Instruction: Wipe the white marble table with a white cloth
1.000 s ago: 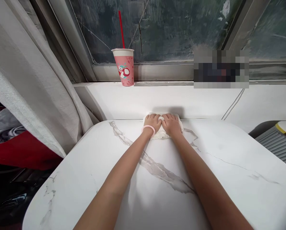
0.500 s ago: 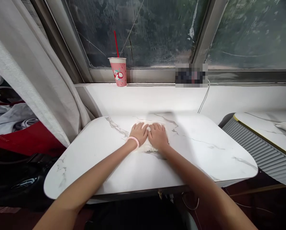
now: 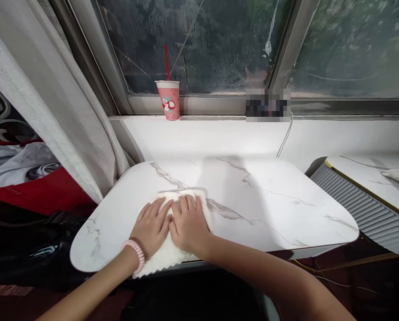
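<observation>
Both my hands lie flat, side by side, on a white cloth point(image 3: 162, 256) near the front edge of a white marble-patterned table point(image 3: 269, 209). My left hand point(image 3: 151, 227), with a pink coiled band on its wrist, presses the cloth's left part. My right hand point(image 3: 188, 225) presses the right part. The fingers of both are spread, pointing away from me. The cloth's near edge hangs slightly over the table's front rim.
A pink paper cup point(image 3: 168, 100) with a red straw stands on the white windowsill point(image 3: 219, 133). A grey curtain point(image 3: 52, 111) hangs at the left. A second marble table point(image 3: 373, 178) and a ribbed grey panel point(image 3: 360, 209) sit at the right. A cable point(image 3: 284, 138) runs down the sill.
My hands have slid the cloth from the table's far edge back across it to the near-left front edge. The view has pulled back with them.
</observation>
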A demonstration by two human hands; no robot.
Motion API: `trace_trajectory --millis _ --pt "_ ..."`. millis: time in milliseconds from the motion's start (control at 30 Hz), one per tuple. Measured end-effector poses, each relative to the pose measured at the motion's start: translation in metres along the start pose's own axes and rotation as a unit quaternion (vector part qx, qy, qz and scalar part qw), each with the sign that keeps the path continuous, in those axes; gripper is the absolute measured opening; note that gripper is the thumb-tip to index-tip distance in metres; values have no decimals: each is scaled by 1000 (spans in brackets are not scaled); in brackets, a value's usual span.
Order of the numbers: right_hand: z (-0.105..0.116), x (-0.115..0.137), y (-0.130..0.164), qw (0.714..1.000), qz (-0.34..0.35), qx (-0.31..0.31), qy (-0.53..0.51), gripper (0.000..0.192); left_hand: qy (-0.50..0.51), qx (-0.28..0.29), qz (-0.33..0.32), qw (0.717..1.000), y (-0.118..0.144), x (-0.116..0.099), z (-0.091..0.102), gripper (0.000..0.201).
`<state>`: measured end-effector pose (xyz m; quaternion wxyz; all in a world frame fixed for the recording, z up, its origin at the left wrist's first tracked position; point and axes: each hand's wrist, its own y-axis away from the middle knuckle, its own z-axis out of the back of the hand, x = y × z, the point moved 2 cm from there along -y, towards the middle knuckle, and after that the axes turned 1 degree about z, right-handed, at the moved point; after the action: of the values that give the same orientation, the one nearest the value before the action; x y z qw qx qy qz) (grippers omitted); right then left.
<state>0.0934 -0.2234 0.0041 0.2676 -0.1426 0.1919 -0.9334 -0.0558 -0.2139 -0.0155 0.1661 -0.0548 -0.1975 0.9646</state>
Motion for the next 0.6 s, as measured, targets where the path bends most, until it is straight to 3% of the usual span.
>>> trace_trajectory --millis 133,300,600 --pt "-18 0 -43 1000 3 11 -24 43 8 28 35 999 -24 38 -2 52" --pt "-42 -7 -94 999 -39 20 -22 41 54 62 49 995 -76 80 -13 49" --pt "-73 -37 -162 996 -83 -28 -11 35 93 64 58 992 -155 117 -42 44"
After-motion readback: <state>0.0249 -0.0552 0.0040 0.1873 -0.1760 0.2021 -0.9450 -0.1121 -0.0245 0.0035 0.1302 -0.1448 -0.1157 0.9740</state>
